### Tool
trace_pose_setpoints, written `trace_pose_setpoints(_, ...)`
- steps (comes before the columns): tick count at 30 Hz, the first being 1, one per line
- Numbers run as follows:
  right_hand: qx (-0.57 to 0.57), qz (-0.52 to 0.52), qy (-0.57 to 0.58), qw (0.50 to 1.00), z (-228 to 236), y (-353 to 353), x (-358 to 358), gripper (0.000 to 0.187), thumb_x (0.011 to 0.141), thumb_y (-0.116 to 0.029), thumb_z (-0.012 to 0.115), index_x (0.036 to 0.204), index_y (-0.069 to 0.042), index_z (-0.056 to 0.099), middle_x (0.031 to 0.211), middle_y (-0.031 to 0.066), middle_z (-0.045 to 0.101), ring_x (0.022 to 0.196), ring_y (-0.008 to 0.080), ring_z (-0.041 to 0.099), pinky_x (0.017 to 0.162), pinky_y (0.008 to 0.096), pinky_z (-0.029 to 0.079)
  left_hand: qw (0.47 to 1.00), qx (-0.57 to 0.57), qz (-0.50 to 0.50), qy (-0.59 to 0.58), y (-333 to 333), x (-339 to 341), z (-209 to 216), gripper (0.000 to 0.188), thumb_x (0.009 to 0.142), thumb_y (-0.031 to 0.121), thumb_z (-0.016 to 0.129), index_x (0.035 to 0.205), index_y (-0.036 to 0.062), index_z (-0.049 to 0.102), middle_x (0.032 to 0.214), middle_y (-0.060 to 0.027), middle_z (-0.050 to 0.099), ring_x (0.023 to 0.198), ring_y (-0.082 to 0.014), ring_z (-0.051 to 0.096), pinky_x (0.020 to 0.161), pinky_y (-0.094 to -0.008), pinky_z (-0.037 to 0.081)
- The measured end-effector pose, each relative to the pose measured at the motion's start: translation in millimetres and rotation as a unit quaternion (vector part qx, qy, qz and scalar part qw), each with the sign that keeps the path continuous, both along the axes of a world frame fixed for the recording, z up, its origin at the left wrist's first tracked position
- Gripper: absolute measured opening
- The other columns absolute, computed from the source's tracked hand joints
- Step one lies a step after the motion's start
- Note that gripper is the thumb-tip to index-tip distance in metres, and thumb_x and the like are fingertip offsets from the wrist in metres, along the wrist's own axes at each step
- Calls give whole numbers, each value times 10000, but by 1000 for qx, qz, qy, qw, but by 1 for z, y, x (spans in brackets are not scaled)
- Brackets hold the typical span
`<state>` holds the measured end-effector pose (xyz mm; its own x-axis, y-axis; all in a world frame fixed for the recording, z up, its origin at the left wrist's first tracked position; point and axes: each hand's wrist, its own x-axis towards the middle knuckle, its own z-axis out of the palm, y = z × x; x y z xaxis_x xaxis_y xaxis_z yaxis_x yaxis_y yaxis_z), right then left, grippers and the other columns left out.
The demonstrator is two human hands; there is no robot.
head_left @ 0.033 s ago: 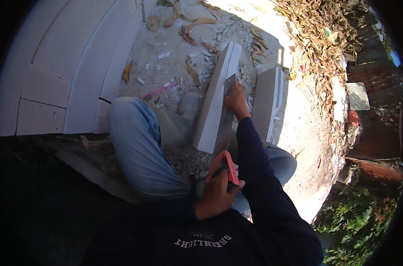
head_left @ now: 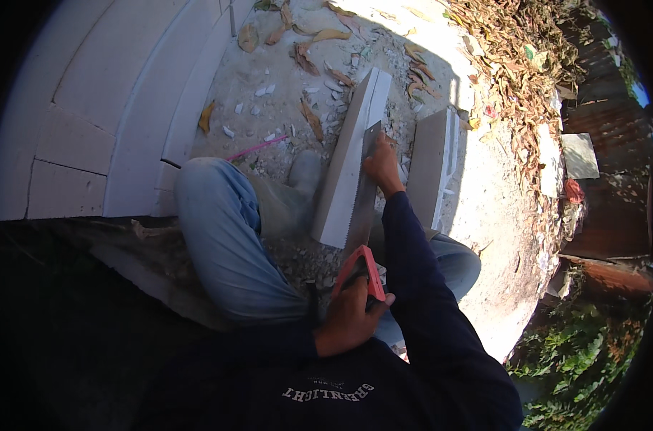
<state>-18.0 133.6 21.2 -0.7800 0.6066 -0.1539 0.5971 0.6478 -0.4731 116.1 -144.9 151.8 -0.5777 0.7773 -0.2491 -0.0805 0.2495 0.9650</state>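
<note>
In my left hand [head_left: 348, 325] is the red and black handle of a handsaw [head_left: 364, 200], the fingers wrapped through the grip. The saw's toothed grey blade runs away from me, slanting along the right side of a long white block [head_left: 345, 172]. Near the blade's far end, my right hand [head_left: 384, 164] is closed on the blade's right edge, its fingertips partly hidden. The block lies lengthwise on the ground between my legs, with a groove or seam along its far top.
A second long block [head_left: 431, 161] lies to the right. Stacked pale blocks [head_left: 75, 144] form a wall at left. White chips, dry leaves [head_left: 312, 118] and a thin pink stick [head_left: 258, 146] litter the dusty ground. My bent knees [head_left: 215, 208] flank the work.
</note>
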Motion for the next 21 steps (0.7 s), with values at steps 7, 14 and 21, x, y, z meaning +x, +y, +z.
trace_pose_setpoints(7,56,-5,30,998,8,36,-38,807,729,-63,586,1471,127,333,1126,339,648,1085,465,636,943,470,504,994,64,67,52,28,-26,-3,408,961,325,677,1053,-57,567,899,-213,632,867,-371,664,780,-443,499)
trace_pose_setpoints(14,66,-3,44,997,-5,80,-81,788,740,-82,582,1475,94,360,1162,311,653,1106,451,635,956,472,501,995,72,65,10,72,-63,-18,411,972,315,668,1125,-49,555,887,-194,629,710,-322,645,649,-414,485)
trace_pose_setpoints(21,34,-29,12,999,-2,79,-90,739,768,-66,578,1466,78,383,1195,307,650,1142,443,630,971,472,497,997,46,60,-1,77,-76,-12,424,970,344,670,1035,-58,550,818,-202,628,735,-369,666,675,-443,502)
